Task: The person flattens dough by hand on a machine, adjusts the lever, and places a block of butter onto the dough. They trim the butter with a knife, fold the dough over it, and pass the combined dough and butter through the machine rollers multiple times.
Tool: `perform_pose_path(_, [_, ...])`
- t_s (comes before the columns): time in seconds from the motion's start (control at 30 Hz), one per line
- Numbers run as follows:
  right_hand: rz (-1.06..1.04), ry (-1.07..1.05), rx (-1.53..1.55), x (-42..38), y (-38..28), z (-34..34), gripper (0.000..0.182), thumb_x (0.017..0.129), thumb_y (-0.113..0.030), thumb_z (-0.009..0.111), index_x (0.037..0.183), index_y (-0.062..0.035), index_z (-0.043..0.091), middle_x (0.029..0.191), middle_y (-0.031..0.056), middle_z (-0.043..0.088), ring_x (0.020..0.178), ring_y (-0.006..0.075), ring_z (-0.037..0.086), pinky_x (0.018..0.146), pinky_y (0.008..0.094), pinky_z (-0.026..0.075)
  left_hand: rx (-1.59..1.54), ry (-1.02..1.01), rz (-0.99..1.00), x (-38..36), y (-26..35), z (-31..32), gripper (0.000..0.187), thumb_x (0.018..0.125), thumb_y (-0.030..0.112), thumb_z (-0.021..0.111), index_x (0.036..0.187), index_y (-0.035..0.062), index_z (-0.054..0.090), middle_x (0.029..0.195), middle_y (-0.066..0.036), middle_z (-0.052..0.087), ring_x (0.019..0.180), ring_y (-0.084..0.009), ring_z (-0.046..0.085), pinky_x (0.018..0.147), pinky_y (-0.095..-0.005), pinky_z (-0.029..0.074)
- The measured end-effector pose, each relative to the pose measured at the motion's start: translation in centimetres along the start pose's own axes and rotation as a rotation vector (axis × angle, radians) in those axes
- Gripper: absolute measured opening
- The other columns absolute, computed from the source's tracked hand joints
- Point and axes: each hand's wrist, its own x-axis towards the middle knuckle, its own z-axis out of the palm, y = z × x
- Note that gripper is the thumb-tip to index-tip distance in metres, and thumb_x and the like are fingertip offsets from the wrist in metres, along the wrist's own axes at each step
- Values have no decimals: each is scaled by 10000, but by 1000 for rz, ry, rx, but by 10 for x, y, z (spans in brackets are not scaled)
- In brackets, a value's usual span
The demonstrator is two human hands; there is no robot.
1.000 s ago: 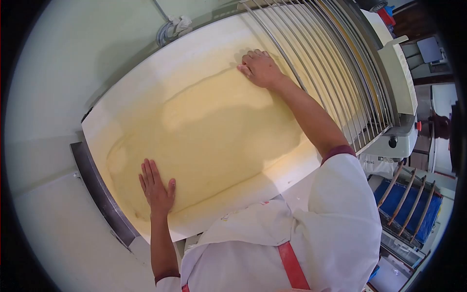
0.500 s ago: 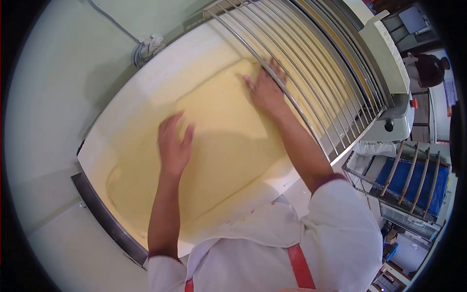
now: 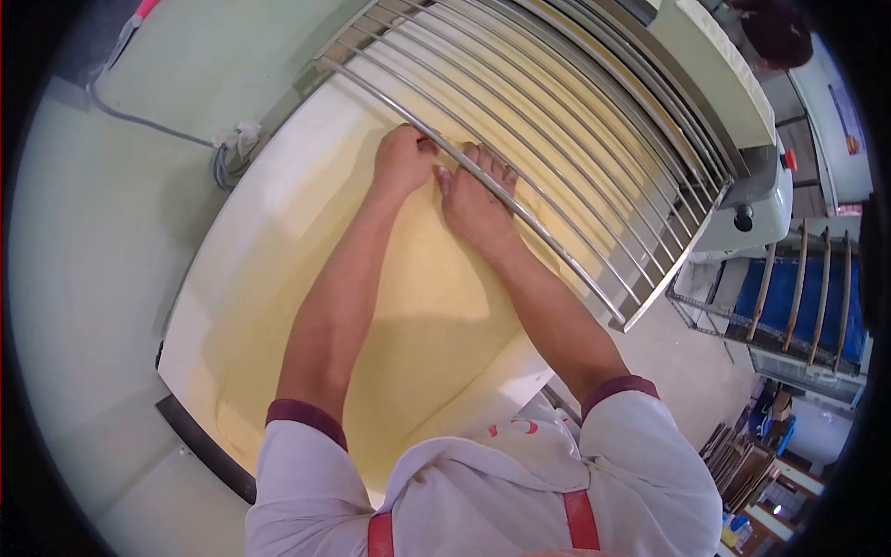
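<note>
A wide, thin sheet of pale yellow dough (image 3: 436, 288) lies over the white belt (image 3: 209, 278) of what looks like a dough sheeter. At its far part, close to the front bar of the metal guard (image 3: 566, 246), my left hand (image 3: 403, 162) is closed, its curled fingers pinching the dough; the fingertips are partly hidden. Just to its right, my right hand (image 3: 478, 206) lies on the dough with fingers extended, their tips reaching beneath the guard's bars. The two hands are close together but apart.
The machine's pale housing (image 3: 724, 79) with a red knob (image 3: 790, 160) rises at the upper right. A rack with wooden rods (image 3: 794, 292) stands beyond it. A cable (image 3: 153, 133) hangs along the left wall. Another person (image 3: 778, 32) is at the top right.
My left hand has moved forward and right to the guard, and its fingers have closed on the dough. My right hand has shifted slightly left. The camera view has turned a little.
</note>
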Motion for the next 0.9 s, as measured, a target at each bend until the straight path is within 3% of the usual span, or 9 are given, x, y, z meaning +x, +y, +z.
perform_pose_path(0.13, [19, 28, 14, 2, 0, 2, 470, 930, -354, 538, 1204, 19, 455, 1280, 236, 492, 1250, 410, 428, 1013, 597, 290, 75, -41, 167, 3, -15, 1, 238, 800, 234, 687, 1031, 185, 716, 1115, -76, 647, 1108, -280, 562, 959, -450, 404])
perform_pose_path(0.23, [44, -37, 24, 1, 1, -3, 521, 937, -372, 529, 1261, 23, 426, 1325, 237, 468, 1284, 408, 402, 1031, 600, 278, 190, -71, -43, 3, -1, 5, 258, 823, 283, 673, 1062, 191, 702, 1191, -79, 604, 1115, -301, 552, 935, -464, 406])
perform_pose_path(0.33, [23, -2, 57, -4, 2, 0, 622, 948, -406, 497, 1351, 47, 359, 1385, 258, 411, 1327, 419, 351, 1056, 622, 241, 324, -36, -50, 2, 3, 6, 270, 831, 291, 658, 1082, 196, 685, 1251, -69, 570, 1149, -291, 529, 926, -468, 400])
perform_pose_path(0.43, [-62, 161, -39, -26, 18, 9, 688, 956, -433, 468, 1406, 63, 306, 1441, 276, 343, 1369, 424, 293, 1080, 641, 196, 438, 5, 127, -15, 9, -1, 333, 852, 263, 623, 1176, 183, 632, 1280, -69, 556, 1200, -272, 498, 976, -479, 373])
perform_pose_path(0.53, [-23, 214, -161, -32, 38, 9, 703, 958, -439, 461, 1425, 59, 293, 1465, 282, 312, 1386, 427, 263, 1089, 653, 168, 697, 250, 750, -37, 7, 14, 413, 880, 201, 569, 1289, 160, 534, 1295, -72, 529, 1231, -259, 478, 1039, -489, 322])
perform_pose_path(0.63, [25, 53, -54, -34, 36, -8, 649, 952, -388, 487, 1412, 40, 323, 1430, 275, 359, 1354, 426, 311, 1092, 608, 211, 499, -142, 710, -35, 19, 16, 452, 896, 158, 527, 1343, 143, 466, 1307, -80, 506, 1262, -269, 447, 1075, -498, 283])
perform_pose_path(0.7, [40, -9, 29, -40, 39, -18, 617, 947, -356, 502, 1396, 36, 344, 1404, 269, 391, 1329, 422, 345, 1090, 576, 240, 499, -135, 677, -34, 17, 19, 373, 899, 140, 522, 1271, 151, 506, 1267, -71, 524, 1248, -260, 452, 1069, -484, 280])
perform_pose_path(0.73, [-16, 159, -66, -45, 42, -6, 569, 906, -307, 553, 1313, 68, 423, 1300, 254, 473, 1218, 400, 434, 1037, 512, 310, 501, -138, 653, -33, 18, 19, 353, 900, 141, 522, 1252, 153, 513, 1256, -67, 529, 1245, -255, 454, 1066, -480, 280])
perform_pose_path(0.9, [100, 50, -56, -50, 41, -13, 587, 928, -339, 531, 1354, 39, 388, 1350, 256, 440, 1262, 413, 413, 1067, 534, 283, 501, -158, 617, -34, 21, 18, 335, 901, 125, 526, 1233, 162, 495, 1245, -74, 535, 1239, -265, 461, 1081, -488, 263])
